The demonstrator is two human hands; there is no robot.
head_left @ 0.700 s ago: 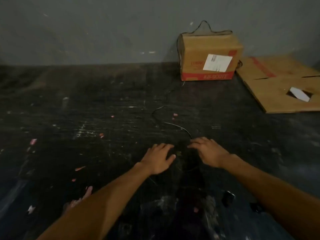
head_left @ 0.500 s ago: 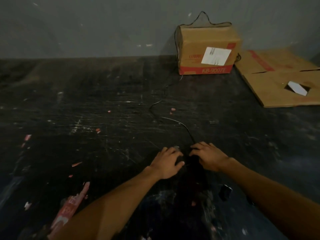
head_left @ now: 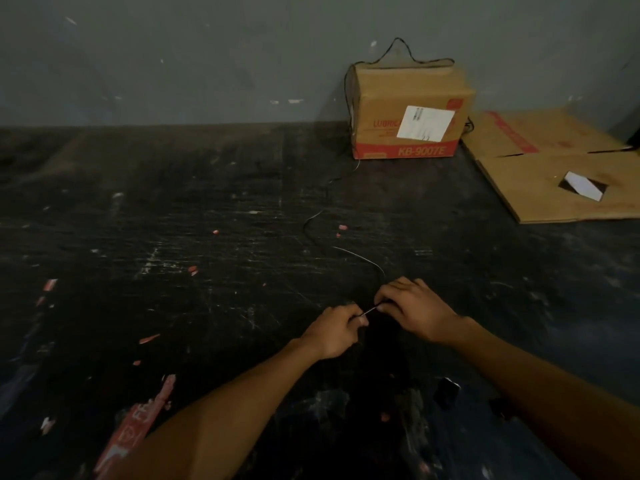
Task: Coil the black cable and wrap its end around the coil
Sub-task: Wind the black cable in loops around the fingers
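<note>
Head view. I see my left hand [head_left: 337,329] and right hand [head_left: 414,310] close together low on the dark, scratched tabletop [head_left: 173,237], each pinching the near end of the black cable [head_left: 360,256]; a short taut stretch runs between the two pinches. From my right hand the cable curves away across the tabletop, bends back on itself, then climbs to the cardboard box [head_left: 408,109] against the wall and loops over its top. No coil is formed yet, so I judge the task barely begun.

Handling, as I judge it: the cable is thin, light and limp, with enough spring to hold loose curves, so loops will tend to open unless they are pinned. It is dark on a dark surface and hard to track by eye. The best hold is at the near end, with one hand anchoring the loops while the other feeds slack. The far run over the box may snag or drag the box.

Writing: the box reads "KB-9007E" on a red band and "LUBRIC…", partly covered by a white label whose print is too small to read. Flattened cardboard [head_left: 561,181] lies just right of the box. A red strip [head_left: 135,431] near my left forearm carries letters I cannot make out.
</note>
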